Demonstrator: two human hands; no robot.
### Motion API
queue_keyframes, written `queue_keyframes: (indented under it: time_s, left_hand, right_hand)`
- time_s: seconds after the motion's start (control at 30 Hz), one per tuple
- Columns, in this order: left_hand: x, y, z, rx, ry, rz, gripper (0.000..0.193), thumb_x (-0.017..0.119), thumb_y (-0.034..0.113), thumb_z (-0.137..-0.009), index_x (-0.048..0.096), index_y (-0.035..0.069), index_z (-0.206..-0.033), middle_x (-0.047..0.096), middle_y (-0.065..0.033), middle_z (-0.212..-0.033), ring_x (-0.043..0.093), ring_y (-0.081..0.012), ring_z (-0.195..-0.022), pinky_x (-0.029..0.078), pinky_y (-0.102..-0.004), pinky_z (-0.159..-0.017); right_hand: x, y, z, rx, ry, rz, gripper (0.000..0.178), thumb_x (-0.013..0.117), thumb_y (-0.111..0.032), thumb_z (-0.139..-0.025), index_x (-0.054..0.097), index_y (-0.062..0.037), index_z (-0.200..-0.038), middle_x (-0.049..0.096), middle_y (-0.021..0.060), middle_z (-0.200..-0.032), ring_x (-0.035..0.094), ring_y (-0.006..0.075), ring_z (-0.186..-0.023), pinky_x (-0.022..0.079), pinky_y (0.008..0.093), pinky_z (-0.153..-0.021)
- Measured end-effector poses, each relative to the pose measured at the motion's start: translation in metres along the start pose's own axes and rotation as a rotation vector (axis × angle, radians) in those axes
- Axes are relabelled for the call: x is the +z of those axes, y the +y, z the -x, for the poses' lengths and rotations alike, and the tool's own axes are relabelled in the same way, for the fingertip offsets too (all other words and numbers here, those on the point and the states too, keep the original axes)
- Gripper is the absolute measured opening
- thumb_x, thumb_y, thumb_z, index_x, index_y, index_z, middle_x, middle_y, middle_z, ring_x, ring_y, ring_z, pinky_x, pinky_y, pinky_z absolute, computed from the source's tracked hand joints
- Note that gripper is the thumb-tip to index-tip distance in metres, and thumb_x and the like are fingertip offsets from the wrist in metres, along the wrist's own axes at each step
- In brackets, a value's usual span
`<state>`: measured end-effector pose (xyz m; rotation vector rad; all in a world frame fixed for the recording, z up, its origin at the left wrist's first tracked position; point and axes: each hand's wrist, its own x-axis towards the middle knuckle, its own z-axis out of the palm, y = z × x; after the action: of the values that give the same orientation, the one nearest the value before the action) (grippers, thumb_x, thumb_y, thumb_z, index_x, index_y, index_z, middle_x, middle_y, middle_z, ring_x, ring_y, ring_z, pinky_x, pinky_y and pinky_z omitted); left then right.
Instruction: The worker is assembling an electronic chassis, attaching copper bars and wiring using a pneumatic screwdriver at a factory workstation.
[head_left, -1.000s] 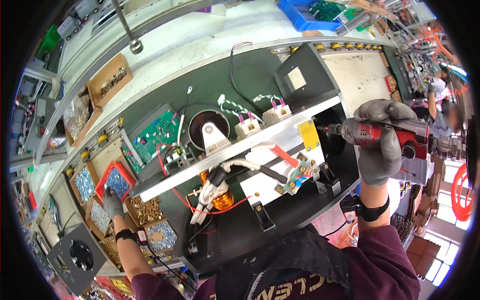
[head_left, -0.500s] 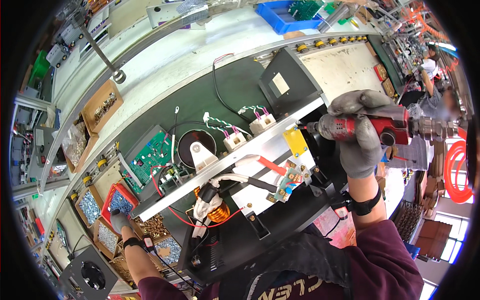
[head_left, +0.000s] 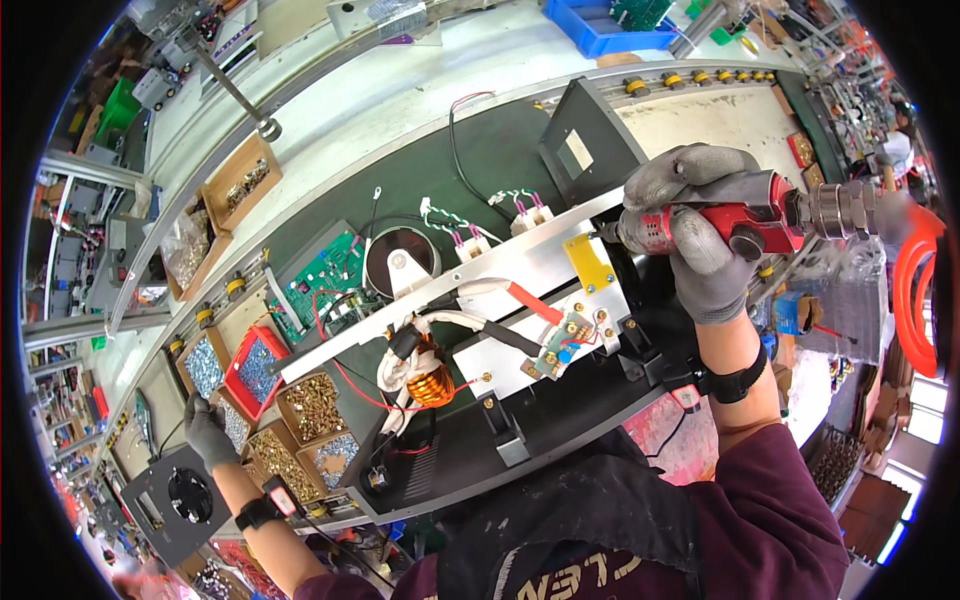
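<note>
In my right hand (head_left: pixel 712 265), gloved in grey, I grip a red pneumatic screwdriver (head_left: pixel 775 215) lying sideways. Its tip points left, next to a yellow piece (head_left: pixel 588 263) at the right end of a long metal bar (head_left: pixel 455 275). The bar stands across a black chassis (head_left: pixel 455 470) that carries a copper coil (head_left: pixel 432 386), a small circuit board (head_left: pixel 572 340) and wires. Over at the left, my gloved left hand (head_left: pixel 208 435) is at a small box of silver screws (head_left: pixel 236 424), fingers stretched and slightly apart. Nothing shows in them, though the fingertips are partly hidden.
A red bin (head_left: pixel 240 392) and cardboard boxes of brass-coloured fasteners (head_left: pixel 312 405) stand left of the chassis. Beyond the bar are a green circuit board (head_left: pixel 322 268), a round black part (head_left: pixel 402 262) and a black panel (head_left: pixel 592 140). A red air hose (head_left: pixel 912 300) hangs at right.
My left hand has moved from the red bin's edge, outward to the left, to the silver screw box. My right hand still holds the screwdriver by the yellow piece. The whole view has shifted slightly.
</note>
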<state>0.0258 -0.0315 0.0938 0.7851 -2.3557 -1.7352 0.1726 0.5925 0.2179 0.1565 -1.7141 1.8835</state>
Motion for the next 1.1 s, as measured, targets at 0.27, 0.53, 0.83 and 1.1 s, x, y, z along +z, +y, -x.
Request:
queue_keyframes:
  time_s: [0.27, 0.53, 0.83, 1.1]
  left_hand:
    - [0.097, 0.145, 0.189, 0.104, -0.4, 0.359, 0.028, 0.052, 0.018, -0.093, 0.053, -0.001, -0.114, 0.054, -0.0045, -0.086, 0.05, -0.0114, -0.074, 0.044, -0.023, -0.064]
    - [0.212, 0.185, 0.292, -0.101, -0.909, 0.632, 0.026, 0.054, 0.008, -0.088, 0.052, -0.001, -0.113, 0.052, -0.0073, -0.082, 0.051, -0.0146, -0.073, 0.044, -0.0277, -0.064]
    - [0.267, 0.167, 0.32, -0.356, -0.978, 0.367, 0.033, 0.052, 0.034, -0.091, 0.055, 0.002, -0.096, 0.051, -0.0008, -0.07, 0.043, -0.0065, -0.054, 0.034, -0.0197, -0.047]
    - [0.299, 0.158, 0.337, -0.72, -0.904, 0.398, 0.041, 0.062, 0.043, -0.085, 0.057, 0.002, -0.085, 0.046, 0.0008, -0.057, 0.037, -0.006, -0.041, 0.03, -0.0206, -0.036]
  right_hand:
    - [0.001, 0.006, 0.001, 0.005, 0.067, -0.094, 0.034, 0.059, 0.005, -0.077, 0.048, -0.001, -0.108, 0.062, 0.0148, -0.088, 0.057, 0.0138, -0.065, 0.048, 0.0261, -0.053]
    - [0.007, 0.006, -0.019, 0.169, 0.066, -0.037, 0.02, 0.061, 0.006, -0.073, 0.057, 0.001, -0.091, 0.059, 0.0071, -0.072, 0.052, 0.0074, -0.051, 0.04, 0.0206, -0.042]
    - [0.001, -0.021, -0.016, 0.094, -0.044, 0.018, 0.033, 0.055, -0.011, -0.079, 0.047, -0.0006, -0.11, 0.059, 0.0167, -0.089, 0.058, 0.0226, -0.077, 0.049, 0.0324, -0.067]
    - [0.036, -0.074, -0.012, -0.126, -0.249, -0.24, 0.037, 0.06, -0.026, -0.083, 0.046, -0.0078, -0.112, 0.043, 0.0079, -0.076, 0.044, 0.0217, -0.072, 0.04, 0.034, -0.059]
